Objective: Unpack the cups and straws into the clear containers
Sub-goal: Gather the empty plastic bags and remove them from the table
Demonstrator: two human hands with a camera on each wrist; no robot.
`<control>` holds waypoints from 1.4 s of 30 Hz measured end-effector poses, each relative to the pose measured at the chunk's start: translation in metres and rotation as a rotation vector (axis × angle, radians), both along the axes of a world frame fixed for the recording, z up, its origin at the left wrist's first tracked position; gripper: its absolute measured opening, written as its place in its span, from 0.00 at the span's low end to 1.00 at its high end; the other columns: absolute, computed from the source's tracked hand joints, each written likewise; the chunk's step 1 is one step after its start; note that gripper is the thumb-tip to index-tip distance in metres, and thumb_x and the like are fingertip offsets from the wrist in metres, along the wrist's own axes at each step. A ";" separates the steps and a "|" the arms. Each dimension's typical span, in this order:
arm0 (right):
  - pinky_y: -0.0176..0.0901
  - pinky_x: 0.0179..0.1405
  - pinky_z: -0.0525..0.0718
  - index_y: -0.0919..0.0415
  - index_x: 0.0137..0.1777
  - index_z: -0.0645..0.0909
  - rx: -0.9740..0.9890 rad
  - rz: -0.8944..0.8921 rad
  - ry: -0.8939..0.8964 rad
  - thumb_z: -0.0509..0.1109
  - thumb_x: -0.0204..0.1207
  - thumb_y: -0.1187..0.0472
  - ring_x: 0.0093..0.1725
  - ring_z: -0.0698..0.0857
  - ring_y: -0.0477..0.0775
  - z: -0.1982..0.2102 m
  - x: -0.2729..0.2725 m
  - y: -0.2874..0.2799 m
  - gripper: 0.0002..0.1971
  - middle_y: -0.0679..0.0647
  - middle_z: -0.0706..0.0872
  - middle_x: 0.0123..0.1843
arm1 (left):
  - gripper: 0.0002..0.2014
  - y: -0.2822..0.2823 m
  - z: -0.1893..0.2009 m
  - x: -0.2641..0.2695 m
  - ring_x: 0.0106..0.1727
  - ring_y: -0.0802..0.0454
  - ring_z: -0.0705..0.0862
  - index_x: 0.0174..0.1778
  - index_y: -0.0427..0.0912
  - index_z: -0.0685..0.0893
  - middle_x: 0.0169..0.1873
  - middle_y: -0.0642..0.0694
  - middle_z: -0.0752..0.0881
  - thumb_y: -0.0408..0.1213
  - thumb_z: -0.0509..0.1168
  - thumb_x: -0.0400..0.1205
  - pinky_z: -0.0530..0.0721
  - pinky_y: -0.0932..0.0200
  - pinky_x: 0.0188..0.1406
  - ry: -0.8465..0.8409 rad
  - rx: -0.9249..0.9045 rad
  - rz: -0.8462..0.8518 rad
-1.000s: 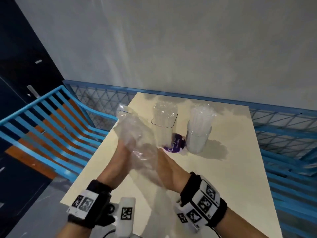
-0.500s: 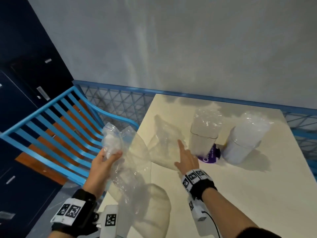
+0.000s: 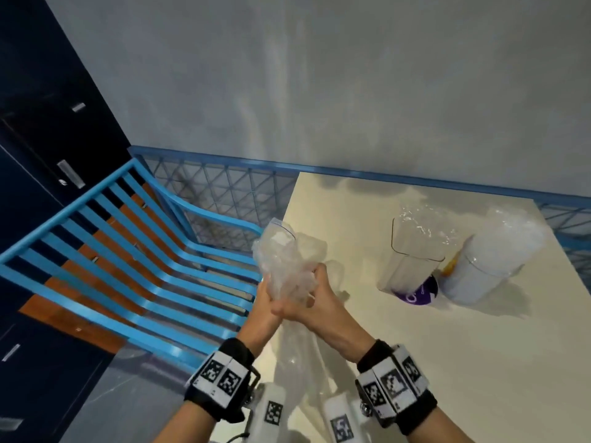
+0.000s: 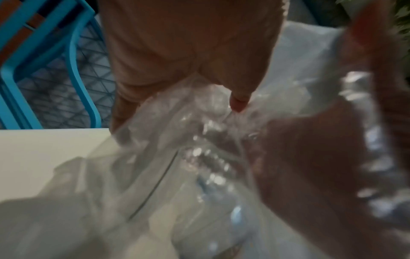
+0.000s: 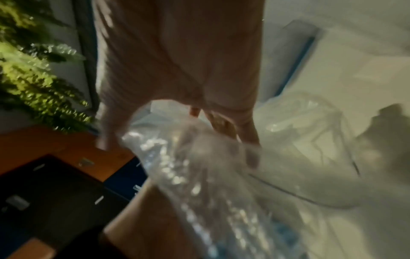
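Observation:
A crumpled clear plastic bag (image 3: pixel 283 263) is bunched between both my hands at the table's left edge. My left hand (image 3: pixel 267 297) and right hand (image 3: pixel 315 294) both grip it, palms close together; its loose tail (image 3: pixel 300 362) hangs down toward my wrists. In the wrist views the bag (image 4: pixel 199 157) (image 5: pixel 210 166) fills the frame, blurred, with my fingers (image 4: pixel 238 103) curled round it. On the table stand a square clear container (image 3: pixel 414 260) with clear wrapped contents and a round clear container (image 3: pixel 483 270) filled with white straws.
A purple-labelled round object (image 3: pixel 419 294) lies between the two containers. The cream table (image 3: pixel 447 362) runs to the right. A blue slatted bench (image 3: pixel 128 251) stands to the left, with blue mesh railing (image 3: pixel 217 187) and a grey wall behind.
My right hand left the table near the square container and came back to the bag. Both hands now bunch the bag together, where half a second ago only the left held it.

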State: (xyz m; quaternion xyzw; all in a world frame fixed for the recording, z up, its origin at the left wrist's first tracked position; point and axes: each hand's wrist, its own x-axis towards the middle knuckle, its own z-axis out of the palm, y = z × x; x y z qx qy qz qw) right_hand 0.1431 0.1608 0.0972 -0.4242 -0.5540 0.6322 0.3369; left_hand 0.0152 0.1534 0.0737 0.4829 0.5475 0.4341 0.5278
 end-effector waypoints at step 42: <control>0.59 0.49 0.90 0.68 0.64 0.82 -0.546 -0.101 0.694 0.88 0.51 0.62 0.57 0.87 0.68 -0.003 0.052 0.002 0.38 0.70 0.85 0.63 | 0.17 0.028 0.045 0.026 0.52 0.49 0.87 0.58 0.52 0.82 0.57 0.38 0.84 0.28 0.65 0.77 0.88 0.60 0.35 -0.031 0.026 -0.131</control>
